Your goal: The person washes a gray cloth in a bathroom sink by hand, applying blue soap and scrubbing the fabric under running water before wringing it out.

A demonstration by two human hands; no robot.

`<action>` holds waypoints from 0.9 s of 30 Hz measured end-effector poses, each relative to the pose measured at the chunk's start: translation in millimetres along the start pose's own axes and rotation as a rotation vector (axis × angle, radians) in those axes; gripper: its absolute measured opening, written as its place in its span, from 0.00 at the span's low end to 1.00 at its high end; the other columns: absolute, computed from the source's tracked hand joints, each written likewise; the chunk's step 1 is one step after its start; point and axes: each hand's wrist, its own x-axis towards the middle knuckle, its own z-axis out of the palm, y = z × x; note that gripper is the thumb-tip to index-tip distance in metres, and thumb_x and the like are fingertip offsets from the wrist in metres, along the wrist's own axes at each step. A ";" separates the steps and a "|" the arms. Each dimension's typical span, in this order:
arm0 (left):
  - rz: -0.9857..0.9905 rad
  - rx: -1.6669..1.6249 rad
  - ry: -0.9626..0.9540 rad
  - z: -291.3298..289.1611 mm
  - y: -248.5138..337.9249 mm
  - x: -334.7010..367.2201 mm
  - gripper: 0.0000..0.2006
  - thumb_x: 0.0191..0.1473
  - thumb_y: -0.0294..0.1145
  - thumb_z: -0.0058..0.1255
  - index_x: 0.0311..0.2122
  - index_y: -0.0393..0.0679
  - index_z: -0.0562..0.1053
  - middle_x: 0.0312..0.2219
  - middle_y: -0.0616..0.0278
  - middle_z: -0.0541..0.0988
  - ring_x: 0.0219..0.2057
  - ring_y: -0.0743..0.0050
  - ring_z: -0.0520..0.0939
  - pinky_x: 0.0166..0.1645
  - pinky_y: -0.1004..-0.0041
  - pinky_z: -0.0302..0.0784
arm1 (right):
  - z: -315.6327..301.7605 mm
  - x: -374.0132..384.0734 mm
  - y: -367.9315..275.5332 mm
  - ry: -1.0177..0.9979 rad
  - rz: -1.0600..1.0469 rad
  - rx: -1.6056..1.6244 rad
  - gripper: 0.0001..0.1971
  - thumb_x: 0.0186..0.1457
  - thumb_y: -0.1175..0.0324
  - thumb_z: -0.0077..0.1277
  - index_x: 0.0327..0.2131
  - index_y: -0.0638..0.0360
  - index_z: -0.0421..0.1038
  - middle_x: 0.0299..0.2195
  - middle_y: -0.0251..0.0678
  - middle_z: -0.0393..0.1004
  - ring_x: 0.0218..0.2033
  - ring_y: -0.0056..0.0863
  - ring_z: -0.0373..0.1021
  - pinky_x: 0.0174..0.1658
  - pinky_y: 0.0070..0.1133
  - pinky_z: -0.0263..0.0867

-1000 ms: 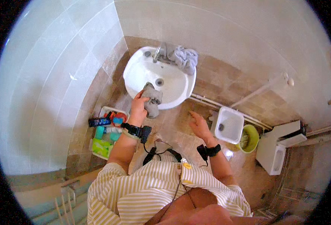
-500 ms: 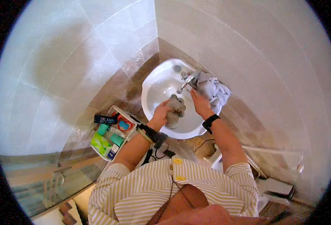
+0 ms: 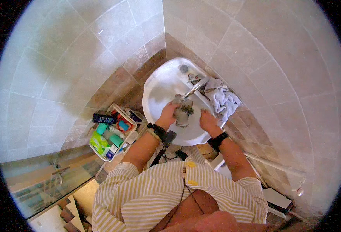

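My left hand (image 3: 169, 115) is closed on a soft grey item (image 3: 183, 118) with a darker, soiled-looking patch; its exact kind cannot be made out. It is held over the basin of the white sink (image 3: 152, 89), its far end right below the spout of the chrome tap (image 3: 195, 89). My right hand (image 3: 209, 121) hovers over the right side of the basin, apart from the grey item. Its fingers are curled in, and nothing shows in them. Whether water runs from the spout is too small to tell.
A crumpled grey towel (image 3: 221, 99) lies on the sink's right rim beside the tap. To the left stands a white basket (image 3: 95, 154) packed with bottles and toiletries. A round grey piece (image 3: 184, 68) sits on the far rim. Tiled walls meet behind the sink.
My right hand has drawn back from beside the tap and towel, its fingers curling in. The grey item in my left hand has come under the spout.
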 end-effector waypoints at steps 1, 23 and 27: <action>-0.008 -0.047 0.015 -8.7 -4.8 6.3 0.19 0.53 0.31 0.39 0.50 0.38 0.60 0.43 0.54 0.70 0.44 0.59 0.73 0.49 0.62 0.69 | -1.3 -2.2 -12.3 -0.045 -0.037 0.066 0.20 0.45 0.71 0.43 0.45 0.63 0.61 0.40 0.47 0.68 0.38 0.46 0.67 0.40 0.38 0.63; 0.198 0.861 0.225 -6.1 5.4 6.2 0.14 0.50 0.35 0.48 0.39 0.37 0.67 0.34 0.60 0.72 0.35 0.73 0.72 0.40 0.76 0.68 | 32.6 50.5 -44.2 0.004 0.116 1.586 0.19 0.49 0.61 0.50 0.43 0.61 0.65 0.40 0.34 0.69 0.38 0.26 0.66 0.43 0.23 0.63; 0.205 0.894 0.269 -14.6 2.1 9.2 0.15 0.47 0.39 0.51 0.35 0.39 0.69 0.29 0.63 0.73 0.30 0.73 0.74 0.36 0.74 0.70 | 16.5 47.0 -56.9 0.081 0.117 1.379 0.14 0.50 0.63 0.49 0.36 0.65 0.68 0.29 0.32 0.70 0.30 0.19 0.64 0.35 0.19 0.62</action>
